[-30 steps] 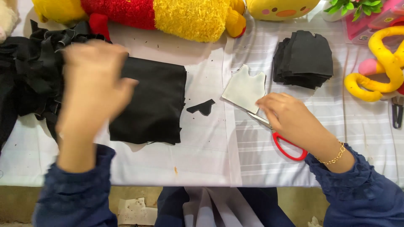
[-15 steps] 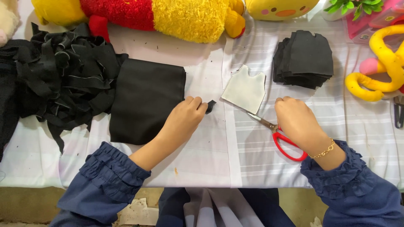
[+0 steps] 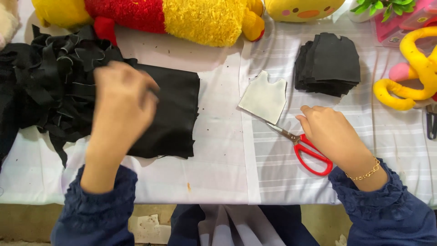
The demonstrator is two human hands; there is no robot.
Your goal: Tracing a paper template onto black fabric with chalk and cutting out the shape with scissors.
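My left hand (image 3: 120, 105) is blurred and hovers over the left part of a folded black cloth (image 3: 175, 114), close to a heap of black fabric scraps (image 3: 45, 86). Its fingers are curled; the small black scrap it pinched is off the table, though I cannot make it out in the hand. My right hand (image 3: 334, 134) rests on red-handled scissors (image 3: 314, 159) lying on the white tablecloth (image 3: 218, 164). The blades point up-left under a white vest-shaped template (image 3: 264, 96).
A stack of cut black vest shapes (image 3: 330, 61) lies at the back right. A red and yellow plush toy (image 3: 182, 18) runs along the far edge. A yellow curved toy (image 3: 414, 68) and dark scissors (image 3: 431, 120) sit at the right.
My left hand pinched the small black scrap beside the template, then swung left with it over the black cloth. My right hand stayed on the scissors.
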